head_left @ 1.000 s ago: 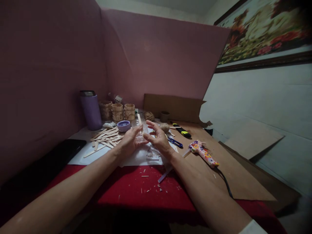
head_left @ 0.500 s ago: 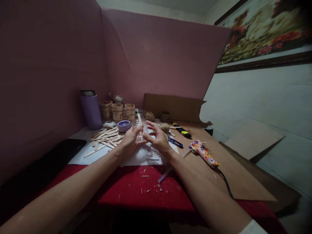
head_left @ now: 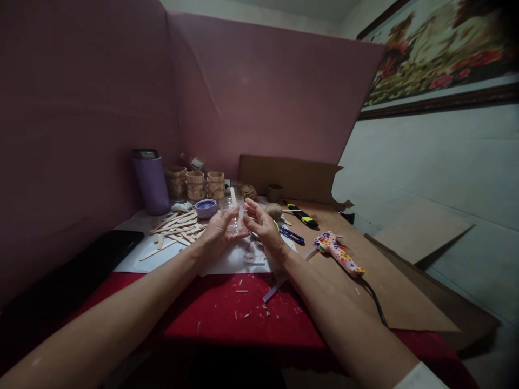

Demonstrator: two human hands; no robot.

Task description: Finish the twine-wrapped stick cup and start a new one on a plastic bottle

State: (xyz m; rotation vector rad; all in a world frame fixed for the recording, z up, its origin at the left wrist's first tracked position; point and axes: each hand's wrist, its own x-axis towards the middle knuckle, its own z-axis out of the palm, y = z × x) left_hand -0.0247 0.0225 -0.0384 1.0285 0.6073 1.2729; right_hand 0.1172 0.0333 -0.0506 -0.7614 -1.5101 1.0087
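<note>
My left hand (head_left: pixel 221 229) is closed around a clear plastic cup (head_left: pixel 226 203), its thumb pressing a pale wooden stick (head_left: pixel 233 198) that stands upright against the cup's side. Just to the right, my right hand (head_left: pixel 261 222) has its fingers apart and curved toward the cup, with a small gap between them and holding nothing. Left of the hands lies a loose pile of wooden sticks (head_left: pixel 178 226) on white paper (head_left: pixel 133 260). A purple lid (head_left: pixel 206 208) sits behind the pile.
A purple tumbler (head_left: pixel 152 183) and carved-looking cups (head_left: pixel 195 186) stand at the back left. Twine balls (head_left: pixel 274 211), a blue cutter (head_left: pixel 292 235), a black-and-yellow knife (head_left: pixel 302 215) and a floral glue gun (head_left: pixel 338 254) lie right. Scraps dot the red cloth (head_left: pixel 219 308).
My right hand has let go of the plastic cup and moved slightly right, its fingers opening. My left hand keeps the cup and stick in nearly the same place.
</note>
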